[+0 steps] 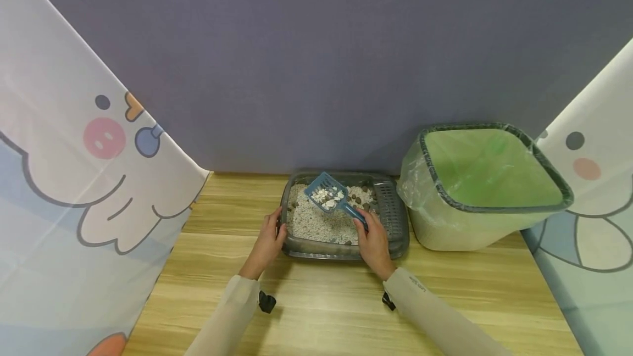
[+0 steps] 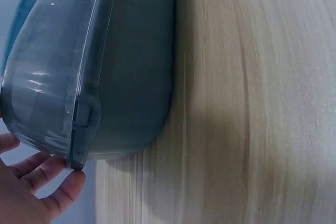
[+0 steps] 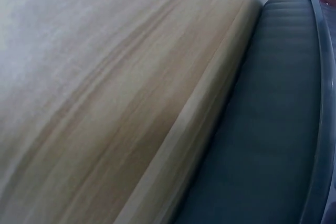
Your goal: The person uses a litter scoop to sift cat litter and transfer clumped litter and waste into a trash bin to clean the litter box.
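Note:
A dark grey litter box holds pale litter with several brown lumps scattered at its right. My left hand grips the box's left rim, and the left wrist view shows its fingers right at the rim corner. In my right hand is the handle of a blue slotted litter scoop. The scoop head is over the litter, pointing to the far left, and carries whitish bits. The right wrist view mostly shows the box's outer wall; the scoop is hidden there.
Right beside the box stands a large pale bin lined with a clear bag, its dark rim higher than the box. A wood-grain table lies underneath. Behind is a grey wall, with cartoon-printed sheets at both sides.

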`<state>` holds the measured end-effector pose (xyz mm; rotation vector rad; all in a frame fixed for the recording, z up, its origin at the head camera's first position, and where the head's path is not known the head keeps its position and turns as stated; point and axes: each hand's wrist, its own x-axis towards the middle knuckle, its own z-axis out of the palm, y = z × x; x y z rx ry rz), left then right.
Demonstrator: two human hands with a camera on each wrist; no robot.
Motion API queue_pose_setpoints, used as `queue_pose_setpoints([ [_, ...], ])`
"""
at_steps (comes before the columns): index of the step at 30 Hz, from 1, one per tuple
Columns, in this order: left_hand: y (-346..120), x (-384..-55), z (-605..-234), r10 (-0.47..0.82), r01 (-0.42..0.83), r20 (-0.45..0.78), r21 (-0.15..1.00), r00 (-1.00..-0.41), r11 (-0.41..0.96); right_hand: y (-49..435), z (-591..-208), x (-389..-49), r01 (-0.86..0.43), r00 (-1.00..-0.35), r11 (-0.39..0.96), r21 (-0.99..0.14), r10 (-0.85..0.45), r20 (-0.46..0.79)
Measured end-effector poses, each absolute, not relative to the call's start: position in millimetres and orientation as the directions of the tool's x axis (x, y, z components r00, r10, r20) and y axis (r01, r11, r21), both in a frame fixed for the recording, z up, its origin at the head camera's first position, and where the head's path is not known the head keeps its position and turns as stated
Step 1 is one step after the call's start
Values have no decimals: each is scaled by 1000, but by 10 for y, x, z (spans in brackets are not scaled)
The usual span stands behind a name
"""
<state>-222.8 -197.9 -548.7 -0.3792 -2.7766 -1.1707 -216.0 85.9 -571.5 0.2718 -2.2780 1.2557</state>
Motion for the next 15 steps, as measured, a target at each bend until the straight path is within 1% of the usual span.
queue_pose_setpoints([
  [3, -1985, -2231, -5500, 193, 272, 192, 687, -962, 674, 864, -5722, -2159, -425, -838, 545, -722, 65, 542],
  [8, -1989, -2235, -5520, 197, 278, 197, 686, -960, 672, 874, -5722, -2168, -469, -808, 546, -695, 53, 587],
  [15, -1986, -2228, -5506, 195, 270, 187, 686, -963, 675, 883, -5728, -2168, -478, -813, 527, -703, 38, 581],
])
